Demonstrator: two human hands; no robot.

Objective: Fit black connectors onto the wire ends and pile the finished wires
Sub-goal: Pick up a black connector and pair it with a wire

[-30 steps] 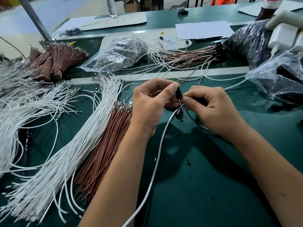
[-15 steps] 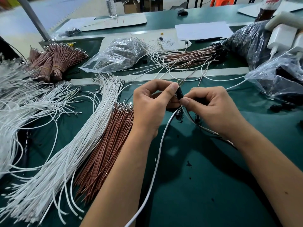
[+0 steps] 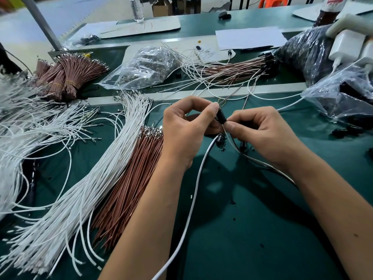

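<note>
Black and small, the plastic connector [image 3: 220,116] sits between both hands above the green table mat [image 3: 252,229]. In the head view, the left hand [image 3: 186,128] pinches this connector with thumb and curled fingers. The right hand [image 3: 266,132] pinches a thin wire [image 3: 232,141] just below it. Loose white wires [image 3: 84,188] and brown wires [image 3: 129,188] lie left of the hands; finished wires with black ends [image 3: 238,67] lie behind.
</note>
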